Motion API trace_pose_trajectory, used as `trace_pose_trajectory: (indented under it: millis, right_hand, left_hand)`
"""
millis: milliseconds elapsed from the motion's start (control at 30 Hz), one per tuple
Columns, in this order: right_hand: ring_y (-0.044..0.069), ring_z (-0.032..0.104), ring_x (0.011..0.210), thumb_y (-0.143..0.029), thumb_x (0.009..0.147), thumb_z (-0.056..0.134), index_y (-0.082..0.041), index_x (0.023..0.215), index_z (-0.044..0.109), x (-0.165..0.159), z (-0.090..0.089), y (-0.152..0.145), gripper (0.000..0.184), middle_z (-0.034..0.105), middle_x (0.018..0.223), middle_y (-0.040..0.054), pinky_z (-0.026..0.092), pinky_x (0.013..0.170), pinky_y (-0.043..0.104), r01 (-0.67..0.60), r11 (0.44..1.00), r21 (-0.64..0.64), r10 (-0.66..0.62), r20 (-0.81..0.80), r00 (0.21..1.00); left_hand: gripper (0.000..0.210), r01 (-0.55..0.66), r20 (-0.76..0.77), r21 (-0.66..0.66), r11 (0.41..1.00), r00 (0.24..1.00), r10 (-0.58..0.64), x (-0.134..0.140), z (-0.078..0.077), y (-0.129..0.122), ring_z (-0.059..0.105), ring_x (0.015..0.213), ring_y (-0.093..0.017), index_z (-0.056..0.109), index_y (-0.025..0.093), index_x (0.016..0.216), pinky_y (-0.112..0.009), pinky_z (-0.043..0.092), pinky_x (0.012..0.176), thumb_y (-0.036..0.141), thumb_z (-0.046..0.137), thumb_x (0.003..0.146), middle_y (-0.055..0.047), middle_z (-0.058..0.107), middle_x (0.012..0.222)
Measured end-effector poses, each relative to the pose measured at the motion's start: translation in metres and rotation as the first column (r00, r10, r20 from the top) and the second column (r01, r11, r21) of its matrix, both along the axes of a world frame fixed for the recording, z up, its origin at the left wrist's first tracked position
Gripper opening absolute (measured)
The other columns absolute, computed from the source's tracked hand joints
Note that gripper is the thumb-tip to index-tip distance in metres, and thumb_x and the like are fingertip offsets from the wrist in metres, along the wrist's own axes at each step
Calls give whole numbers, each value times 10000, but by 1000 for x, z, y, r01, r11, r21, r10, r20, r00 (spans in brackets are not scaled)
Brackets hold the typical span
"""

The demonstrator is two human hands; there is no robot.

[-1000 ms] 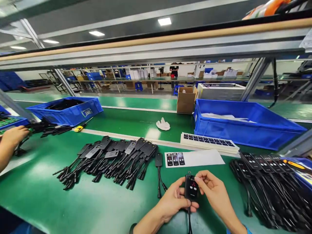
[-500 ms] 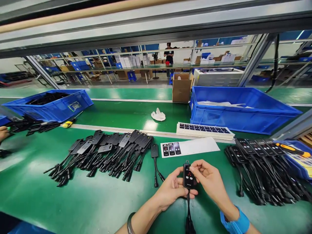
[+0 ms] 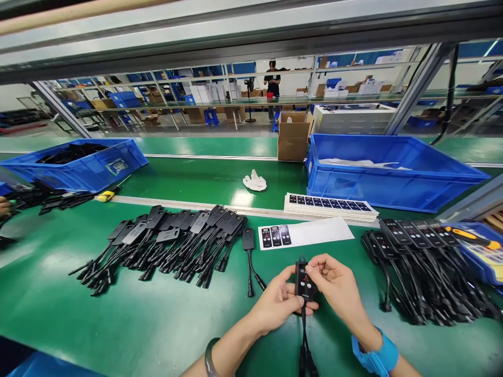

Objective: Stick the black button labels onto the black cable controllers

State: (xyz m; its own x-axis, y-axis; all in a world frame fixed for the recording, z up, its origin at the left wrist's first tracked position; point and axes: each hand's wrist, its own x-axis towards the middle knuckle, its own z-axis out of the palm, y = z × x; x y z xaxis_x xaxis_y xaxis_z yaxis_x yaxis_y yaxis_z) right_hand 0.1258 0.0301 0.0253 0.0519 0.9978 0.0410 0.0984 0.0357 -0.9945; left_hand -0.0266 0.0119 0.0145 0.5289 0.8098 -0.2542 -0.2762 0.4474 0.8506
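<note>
A small black controller box (image 3: pixel 301 289) with two cables hanging from its lower end is held upright in my left hand (image 3: pixel 281 301), thumb near its bottom edge and fingers behind. A black label sticker (image 3: pixel 305 283) with red marks and two white buttons covers its front. My right hand (image 3: pixel 334 283) is closed in a pinch at the upper right of the label, thumb on its face; the exact grip is partly hidden. Left of my hands lies a single controller (image 3: pixel 248 240) with its cables. Behind them is a label sheet (image 3: pixel 318 235) bearing three labels at its left end.
Many unlabelled controllers (image 3: pixel 200 222) lie heaped at left, labelled ones (image 3: pixel 418 235) at right. Behind stand a label stack (image 3: pixel 330 208), white glove (image 3: pixel 254 180), carton (image 3: pixel 293 141) and blue bins (image 3: pixel 377 183) (image 3: pixel 94 173). A yellow-handled tool (image 3: pixel 106 196) and another person's hand (image 3: pixel 4 207) are at left.
The view has tilted slightly, so the bench appears a little higher. Both hands keep nearly the same hold on the controller; my left thumb has shifted slightly upward at its lower end.
</note>
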Motion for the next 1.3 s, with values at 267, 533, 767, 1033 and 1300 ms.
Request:
trace_pose_trajectory:
  millis: [267, 533, 767, 1033, 1300]
  right_hand:
    - [124, 522, 498, -455, 698, 692, -191, 668, 597, 0, 1, 1, 282, 568, 578, -9, 458, 435, 221, 4, 1000, 13, -4, 17, 1000]
    - [129, 525, 508, -438, 689, 690, -191, 676, 595, -1, -2, 2, 265, 571, 583, -5, 453, 439, 225, 3, 1000, -10, -3, 9, 1000]
    - [120, 500, 487, -409, 685, 724, -190, 799, 585, 0, -11, 3, 283, 541, 569, -35, 416, 416, 213, 16, 999, -41, -17, -37, 999]
    - [126, 502, 567, -382, 730, 694, -228, 1110, 486, 1, -31, 8, 460, 467, 674, -69, 449, 480, 219, -90, 995, -39, 89, -13, 996]
    - [234, 588, 1001, -294, 666, 742, -261, 1380, 341, -10, -35, -5, 820, 578, 1190, 73, 512, 823, 350, -388, 919, -72, 389, 12, 921]
  left_hand:
    - [625, -9, 2, 9, 1000, 1000, 9, 1, -4, 0, 705, 769, -186, 442, 189, 1261, -295, 525, 732, 233, 735, 711, -44, 696, 818]
    - [609, -21, 1, 39, 999, 1000, 21, 2, -7, -1, 705, 782, -197, 458, 184, 1241, -302, 527, 734, 254, 745, 708, -36, 680, 816]
    - [565, -16, -6, 52, 999, 1000, 16, 2, -7, 0, 703, 741, -181, 471, 171, 1208, -282, 530, 704, 206, 714, 700, -44, 685, 799]
    - [424, -77, 57, -58, 995, 995, 80, 1, -7, 3, 710, 691, -224, 498, 153, 1087, -317, 550, 635, 210, 607, 682, -87, 708, 830]
    - [272, -216, 136, -36, 976, 966, 219, -2, -5, 11, 687, 696, -189, 534, 132, 1016, -271, 541, 581, 321, 495, 826, -113, 698, 896]
